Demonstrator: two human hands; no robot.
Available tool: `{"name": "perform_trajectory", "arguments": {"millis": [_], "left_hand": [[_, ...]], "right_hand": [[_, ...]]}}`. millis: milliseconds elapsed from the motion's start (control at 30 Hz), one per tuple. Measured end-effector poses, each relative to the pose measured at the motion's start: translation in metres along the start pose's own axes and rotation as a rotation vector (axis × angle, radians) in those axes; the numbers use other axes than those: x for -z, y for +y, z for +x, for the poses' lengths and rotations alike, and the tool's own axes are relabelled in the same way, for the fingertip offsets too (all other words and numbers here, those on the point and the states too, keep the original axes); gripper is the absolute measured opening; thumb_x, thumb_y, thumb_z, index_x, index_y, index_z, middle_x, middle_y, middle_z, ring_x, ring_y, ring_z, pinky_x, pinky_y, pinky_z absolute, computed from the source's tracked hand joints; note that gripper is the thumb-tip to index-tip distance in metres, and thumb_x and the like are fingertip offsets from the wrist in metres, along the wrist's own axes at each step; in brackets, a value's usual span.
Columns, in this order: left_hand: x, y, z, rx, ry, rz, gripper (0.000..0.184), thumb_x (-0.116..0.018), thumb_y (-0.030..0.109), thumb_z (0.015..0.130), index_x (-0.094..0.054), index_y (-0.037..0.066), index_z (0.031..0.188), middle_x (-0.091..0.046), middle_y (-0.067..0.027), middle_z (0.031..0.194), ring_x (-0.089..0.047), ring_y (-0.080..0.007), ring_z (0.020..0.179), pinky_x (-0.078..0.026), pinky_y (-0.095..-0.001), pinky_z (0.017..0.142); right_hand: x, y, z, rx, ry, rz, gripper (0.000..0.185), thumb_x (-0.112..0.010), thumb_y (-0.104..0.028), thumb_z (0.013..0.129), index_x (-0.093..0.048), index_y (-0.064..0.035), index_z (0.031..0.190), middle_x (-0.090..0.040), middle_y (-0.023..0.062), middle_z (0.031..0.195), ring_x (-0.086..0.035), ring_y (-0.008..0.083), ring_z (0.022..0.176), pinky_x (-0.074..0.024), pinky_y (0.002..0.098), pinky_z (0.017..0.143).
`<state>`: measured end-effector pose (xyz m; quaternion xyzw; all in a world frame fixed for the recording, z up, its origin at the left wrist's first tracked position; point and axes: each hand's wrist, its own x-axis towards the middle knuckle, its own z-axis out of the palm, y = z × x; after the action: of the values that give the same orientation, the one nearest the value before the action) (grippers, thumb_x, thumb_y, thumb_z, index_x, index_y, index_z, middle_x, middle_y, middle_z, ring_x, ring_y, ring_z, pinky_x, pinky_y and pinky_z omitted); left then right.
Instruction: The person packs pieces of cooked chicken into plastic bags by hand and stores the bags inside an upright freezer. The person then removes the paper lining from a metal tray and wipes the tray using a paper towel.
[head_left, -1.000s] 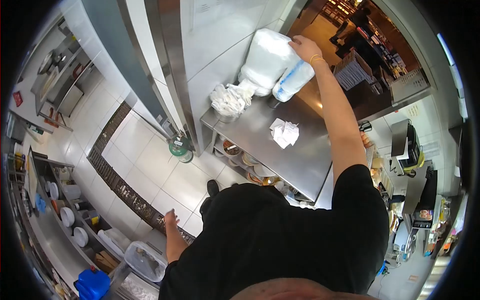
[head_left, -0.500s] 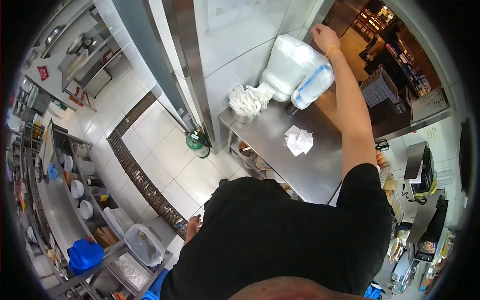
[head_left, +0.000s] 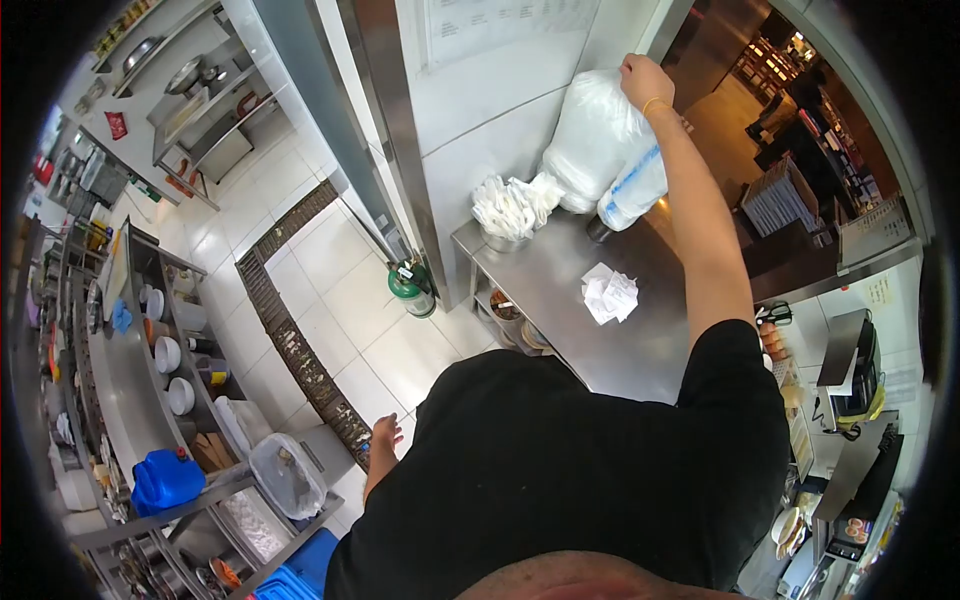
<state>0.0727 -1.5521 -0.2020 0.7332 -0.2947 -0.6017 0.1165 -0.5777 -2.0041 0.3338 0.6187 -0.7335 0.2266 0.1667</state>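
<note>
My right hand point(head_left: 646, 82) reaches out at the far end of the steel counter point(head_left: 530, 290), fingers closed on the top of a big white plastic bag point(head_left: 590, 140). The bag stands upright against the tiled wall. Beside it, partly behind my forearm, leans a clear-wrapped roll with a blue stripe point(head_left: 632, 190). A metal container with crumpled white plastic bags point(head_left: 512, 208) stands at the counter's left corner. Crumpled white paper slips point(head_left: 609, 293) lie nearer to me. My left hand point(head_left: 385, 438) hangs low at my side, fingers apart, holding nothing.
A green gas cylinder point(head_left: 411, 289) stands on the floor by the door frame. A drain grate point(head_left: 295, 350) runs across the floor tiles. Shelving on the left carries white bowls point(head_left: 168, 354), a blue jug point(head_left: 167, 482) and a clear plastic bin point(head_left: 288, 474). Beyond the counter is a pass-through opening.
The top of the white plastic bag has risen to my right hand and the bag looks taller. My right hand was apart from it before. The whole view has shifted slightly.
</note>
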Motion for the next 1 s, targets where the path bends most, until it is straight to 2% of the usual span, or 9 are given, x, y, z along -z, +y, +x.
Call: {"name": "perform_trajectory", "arguments": {"millis": [100,300,400,500,600,733,800,867,1000], "left_hand": [[-0.006,-0.033,-0.017,0.018,-0.038,0.131,0.047,-0.06,0.036,0.093,-0.052,0.006,0.128,-0.058,-0.012,0.118,-0.06,-0.0288,0.105,-0.052,-0.0462,0.08],[-0.02,-0.057,-0.033,0.004,-0.058,0.26,0.045,-0.059,0.036,0.093,-0.054,0.005,0.126,-0.06,-0.014,0.115,-0.061,-0.0303,0.104,-0.052,-0.0465,0.08],[-0.021,-0.054,-0.031,-0.018,-0.043,0.271,0.044,-0.058,0.036,0.093,-0.055,0.004,0.124,-0.061,-0.015,0.114,-0.061,-0.031,0.103,-0.052,-0.0466,0.08],[-0.021,-0.044,-0.026,-0.044,-0.023,0.261,0.043,-0.058,0.036,0.093,-0.056,0.004,0.123,-0.062,-0.016,0.113,-0.062,-0.0318,0.103,-0.052,-0.0468,0.08],[-0.016,-0.033,-0.023,-0.089,0.01,0.245,0.043,-0.057,0.035,0.094,-0.057,0.003,0.122,-0.062,-0.017,0.112,-0.063,-0.0325,0.102,-0.052,-0.0469,0.08],[-0.006,-0.019,-0.018,-0.132,0.047,0.213,0.042,-0.056,0.035,0.094,-0.058,0.003,0.12,-0.064,-0.0183,0.111,-0.063,-0.0335,0.101,-0.052,-0.0471,0.08],[-0.002,-0.013,-0.022,-0.057,0.026,0.177,0.045,-0.057,0.035,0.094,-0.054,0.004,0.126,-0.061,-0.0153,0.115,-0.062,-0.0308,0.103,-0.053,-0.046,0.079],[-0.002,-0.017,-0.03,-0.053,0.03,0.136,0.049,-0.059,0.034,0.095,-0.051,0.005,0.133,-0.059,-0.0117,0.12,-0.06,-0.028,0.105,-0.053,-0.0451,0.078],[-0.009,-0.028,-0.027,0.013,0.005,0.095,0.049,-0.061,0.035,0.093,-0.051,0.006,0.132,-0.059,-0.0104,0.12,-0.061,-0.028,0.106,-0.053,-0.0454,0.078]], "right_hand": [[-0.043,0.015,0.001,-0.026,0.103,0.019,0.027,-0.055,-0.033,0.093,-0.067,-0.0107,0.1,-0.068,0.0127,0.108,-0.064,0.0345,0.099,-0.0511,0.0453,0.084],[-0.008,0.001,0.006,-0.034,-0.089,-0.037,0.028,-0.054,-0.034,0.094,-0.069,-0.0114,0.1,-0.07,0.0151,0.101,-0.065,0.0366,0.1,-0.0511,0.0492,0.085],[0.006,-0.002,0.015,0.062,0.132,-0.078,0.029,-0.056,-0.037,0.093,-0.07,-0.0122,0.1,-0.07,0.0174,0.096,-0.066,0.0376,0.094,-0.052,0.0488,0.082],[0.035,-0.004,0.023,0.055,0.37,-0.174,0.022,-0.057,-0.03,0.093,-0.069,-0.0127,0.1,-0.072,0.0085,0.097,-0.068,0.0303,0.09,-0.0539,0.0407,0.079],[0.086,-0.004,0.036,0.043,0.726,0.049,0.029,-0.052,-0.026,0.1,-0.059,-0.0005,0.089,-0.063,0.0243,0.097,-0.063,0.0329,0.095,-0.0471,0.0476,0.087],[0.16,0.015,0.053,-0.108,0.974,0.477,0.031,-0.044,-0.023,0.103,-0.06,0.0015,0.092,-0.064,0.0234,0.095,-0.063,0.0291,0.09,-0.0485,0.0425,0.083],[0.195,0.017,0.054,0.033,1.03,0.747,0.033,-0.041,-0.015,0.107,-0.053,0.0112,0.091,-0.059,0.0182,0.079,-0.053,0.0261,0.07,-0.0466,0.0396,0.068],[0.211,0.043,0.068,-0.048,0.742,0.911,0.033,-0.039,-0.013,0.103,-0.055,0.0069,0.081,-0.055,0.0153,0.081,-0.054,0.0224,0.075,-0.051,0.0369,0.076],[0.155,0.052,0.076,-0.192,0.221,0.898,0.031,-0.049,-0.026,0.1,-0.064,0.0013,0.101,-0.066,0.0165,0.095,-0.063,0.023,0.085,-0.051,0.0371,0.078]]}}
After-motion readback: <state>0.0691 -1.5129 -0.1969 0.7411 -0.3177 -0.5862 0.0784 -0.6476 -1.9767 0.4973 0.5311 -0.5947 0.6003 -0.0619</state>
